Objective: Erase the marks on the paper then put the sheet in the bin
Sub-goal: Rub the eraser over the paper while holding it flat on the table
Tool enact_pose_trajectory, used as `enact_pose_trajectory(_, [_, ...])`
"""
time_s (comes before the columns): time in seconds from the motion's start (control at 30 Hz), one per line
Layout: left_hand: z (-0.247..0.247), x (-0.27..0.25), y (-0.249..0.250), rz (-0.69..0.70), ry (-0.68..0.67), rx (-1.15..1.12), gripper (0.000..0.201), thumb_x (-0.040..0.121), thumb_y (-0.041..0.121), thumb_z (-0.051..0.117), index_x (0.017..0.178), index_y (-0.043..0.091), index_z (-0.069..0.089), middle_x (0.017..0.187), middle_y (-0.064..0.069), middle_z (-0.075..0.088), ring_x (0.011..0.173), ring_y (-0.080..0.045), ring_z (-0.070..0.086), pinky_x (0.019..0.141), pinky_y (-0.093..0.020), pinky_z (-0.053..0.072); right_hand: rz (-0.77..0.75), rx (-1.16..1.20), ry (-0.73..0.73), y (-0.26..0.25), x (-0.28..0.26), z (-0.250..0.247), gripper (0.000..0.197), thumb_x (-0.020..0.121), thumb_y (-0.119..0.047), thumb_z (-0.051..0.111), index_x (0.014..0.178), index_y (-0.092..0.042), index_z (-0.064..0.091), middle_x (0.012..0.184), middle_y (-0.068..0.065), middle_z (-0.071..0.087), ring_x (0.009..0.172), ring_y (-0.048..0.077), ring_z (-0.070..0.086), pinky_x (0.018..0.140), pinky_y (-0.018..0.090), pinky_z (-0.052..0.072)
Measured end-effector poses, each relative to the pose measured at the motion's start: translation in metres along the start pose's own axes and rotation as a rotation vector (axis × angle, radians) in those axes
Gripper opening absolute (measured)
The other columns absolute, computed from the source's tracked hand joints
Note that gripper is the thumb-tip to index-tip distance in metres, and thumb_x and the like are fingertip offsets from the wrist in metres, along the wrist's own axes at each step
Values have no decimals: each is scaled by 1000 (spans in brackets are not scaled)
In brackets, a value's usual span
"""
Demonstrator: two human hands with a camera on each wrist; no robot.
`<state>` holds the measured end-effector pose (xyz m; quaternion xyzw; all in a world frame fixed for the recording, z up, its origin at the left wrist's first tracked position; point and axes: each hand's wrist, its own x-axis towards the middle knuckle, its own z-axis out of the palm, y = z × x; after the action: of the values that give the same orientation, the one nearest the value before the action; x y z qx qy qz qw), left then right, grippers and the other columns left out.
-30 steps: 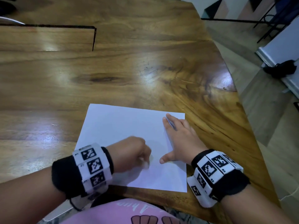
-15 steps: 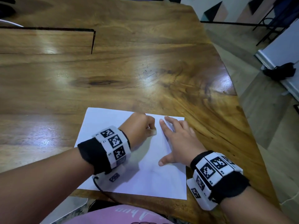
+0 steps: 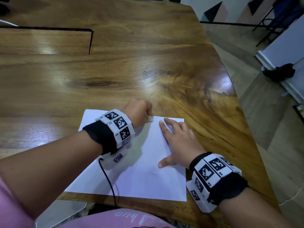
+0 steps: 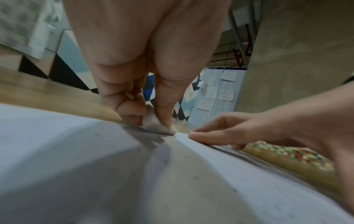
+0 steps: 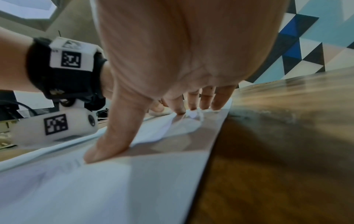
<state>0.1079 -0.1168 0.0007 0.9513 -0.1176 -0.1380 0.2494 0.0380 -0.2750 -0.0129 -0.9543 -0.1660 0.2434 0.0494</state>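
White eraser (image 4: pixel 160 126) pinched in my left hand (image 3: pixel 139 111); my right hand (image 3: pixel 179 142), spread flat, needed to pin the paper (image 3: pixel 144 178) while rubbing lightly.

Eraser (image 4: pixel 161 125) mostly hidden inside left hand (image 3: pixel 138 111)

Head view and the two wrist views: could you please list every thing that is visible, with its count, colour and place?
Paper sheet: one, white, flat on the table near its front edge.
Eraser: one, whitish, pinched in the left hand, pressed on the sheet's far edge.
Table: one, brown glossy wood, under the sheet.
Black object: one, on the floor at the right; what it is cannot be told.
Wrist bands: two, black with white marker blocks, one on each wrist.
Left hand: one, curled round the eraser.
Right hand: one, fingers straight, pressing flat on the sheet's right part.
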Motion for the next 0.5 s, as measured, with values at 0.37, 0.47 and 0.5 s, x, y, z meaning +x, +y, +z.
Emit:
enact_pose_trajectory(0.37, [7, 1, 12, 42, -58, 37, 16, 79, 14, 63, 92, 5, 65, 85, -5, 49, 83, -22, 48, 66, -22, 31, 35, 34, -13, -3, -4, -2, 129, 63, -61, 75, 151, -14, -7, 158, -6, -14, 141, 18, 0, 113, 33, 13])
enact_pose_trajectory(0.47, [14, -10, 20, 106, -114, 14, 11, 80, 11, 59, 87, 4, 65, 79, -4, 51, 77, -21, 49, 62, -24, 32, 30, 45, -5, -3, -3, -2, 128, 62, -60, 76, 152, -17, -4, 158, -6, -13, 141, 18, 1, 113, 33, 13])
enact_pose_trajectory(0.5, [18, -16, 21, 146, -163, 16, 10, 80, 10, 59, 85, 5, 65, 76, -3, 50, 75, -20, 48, 59, -26, 31, 29, 56, 3, -3, -3, -2, 127, 61, -59, 77, 152, -18, -1, 158, -7, -12, 140, 17, 2, 112, 33, 14])
